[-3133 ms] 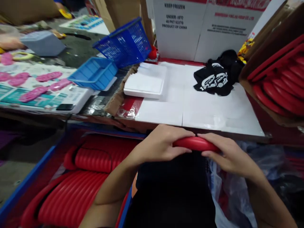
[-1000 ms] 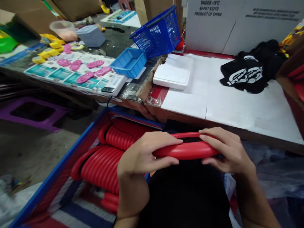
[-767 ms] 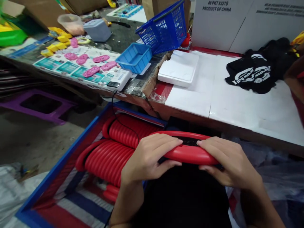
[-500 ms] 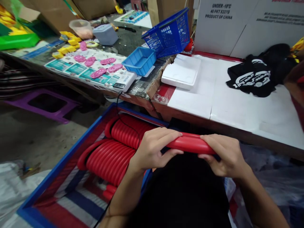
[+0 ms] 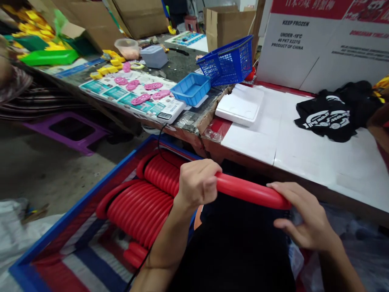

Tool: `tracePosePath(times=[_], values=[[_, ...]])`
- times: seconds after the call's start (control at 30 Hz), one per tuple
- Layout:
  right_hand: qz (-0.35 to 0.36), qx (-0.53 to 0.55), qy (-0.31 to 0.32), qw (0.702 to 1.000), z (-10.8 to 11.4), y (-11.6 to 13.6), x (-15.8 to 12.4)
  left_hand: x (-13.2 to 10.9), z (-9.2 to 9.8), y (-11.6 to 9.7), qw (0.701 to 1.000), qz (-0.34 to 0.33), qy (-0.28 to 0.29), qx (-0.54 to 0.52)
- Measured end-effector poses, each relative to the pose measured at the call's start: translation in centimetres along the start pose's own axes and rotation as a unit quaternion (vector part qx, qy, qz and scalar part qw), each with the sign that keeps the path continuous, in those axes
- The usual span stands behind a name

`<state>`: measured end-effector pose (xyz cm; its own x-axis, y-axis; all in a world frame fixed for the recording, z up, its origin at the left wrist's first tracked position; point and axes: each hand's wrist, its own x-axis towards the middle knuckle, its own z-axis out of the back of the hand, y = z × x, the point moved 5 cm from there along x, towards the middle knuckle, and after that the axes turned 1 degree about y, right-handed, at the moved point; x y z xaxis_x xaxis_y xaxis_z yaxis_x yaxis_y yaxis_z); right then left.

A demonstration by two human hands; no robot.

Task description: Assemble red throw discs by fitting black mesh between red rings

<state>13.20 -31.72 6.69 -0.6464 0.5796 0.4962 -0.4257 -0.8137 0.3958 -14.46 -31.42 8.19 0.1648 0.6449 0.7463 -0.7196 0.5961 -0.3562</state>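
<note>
My left hand (image 5: 199,182) is closed in a fist round the left end of a red plastic ring (image 5: 249,190), seen nearly edge-on in front of my body. At its right end, my right hand (image 5: 306,215) has its fingers stretched along the far side, seemingly touching it. The right thumb stands apart below the ring, so that hand is open. To the left, rows of similar red rings (image 5: 136,211) stand packed side by side in a large blue-rimmed bin (image 5: 73,213) with a striped lining. A few more red pieces (image 5: 135,253) lie lower in the bin.
Beyond my hands, the bench holds a light-blue tray (image 5: 191,91), a dark-blue basket (image 5: 227,61), pink pieces (image 5: 141,99) and a white foam block (image 5: 241,105). Black cloth (image 5: 331,117) lies on the right. A person's arm (image 5: 9,77) and a purple stool (image 5: 69,129) are left.
My left hand has gone from a fingertip hold to a fist round the ring's end. My right hand has loosened and shifted right, its thumb coming away. The view has tilted slightly up.
</note>
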Motion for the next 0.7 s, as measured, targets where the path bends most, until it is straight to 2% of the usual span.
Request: tracePosePath(times=[0.07,0.13,0.27,0.37,0.43,0.5,0.57,0.6,0.63,0.67,0.7], values=[[-0.013,-0.047,-0.008,0.999,-0.4,1.4,1.2,0.9,0.0,-0.6,1.0,-0.023,0.002,0.005],[-0.021,-0.092,-0.049,0.994,-1.1,1.9,2.4,1.8,-0.4,-0.3,1.0,-0.022,-0.003,0.018],[-0.024,-0.126,-0.147,0.981,-2.4,1.0,4.1,3.6,-1.8,1.4,0.998,0.005,-0.036,0.041],[-0.055,-0.098,-0.149,0.982,-1.6,-0.5,5.0,5.5,-1.5,1.8,0.999,0.001,-0.044,0.015],[-0.113,-0.053,-0.173,0.977,0.3,-2.3,5.5,7.0,-0.6,2.2,0.999,0.006,-0.035,-0.01],[-0.167,0.039,-0.279,0.945,2.9,-5.0,6.0,8.2,0.2,3.8,0.997,0.046,-0.035,-0.044],[-0.183,0.158,-0.414,0.878,4.8,-8.5,6.3,9.2,-0.1,6.5,0.987,0.112,-0.053,-0.105],[-0.18,0.208,-0.461,0.843,5.3,-10.4,6.5,9.5,-1.0,8.0,0.976,0.148,-0.063,-0.144],[-0.179,0.24,-0.489,0.819,5.6,-12.2,6.7,9.8,-2.2,9.5,0.963,0.182,-0.07,-0.186],[-0.186,0.258,-0.495,0.809,5.6,-14.0,6.8,10.1,-3.8,10.8,0.947,0.213,-0.078,-0.226],[-0.2,0.264,-0.483,0.811,5.4,-15.6,6.8,10.4,-5.4,11.8,0.931,0.24,-0.091,-0.259]])
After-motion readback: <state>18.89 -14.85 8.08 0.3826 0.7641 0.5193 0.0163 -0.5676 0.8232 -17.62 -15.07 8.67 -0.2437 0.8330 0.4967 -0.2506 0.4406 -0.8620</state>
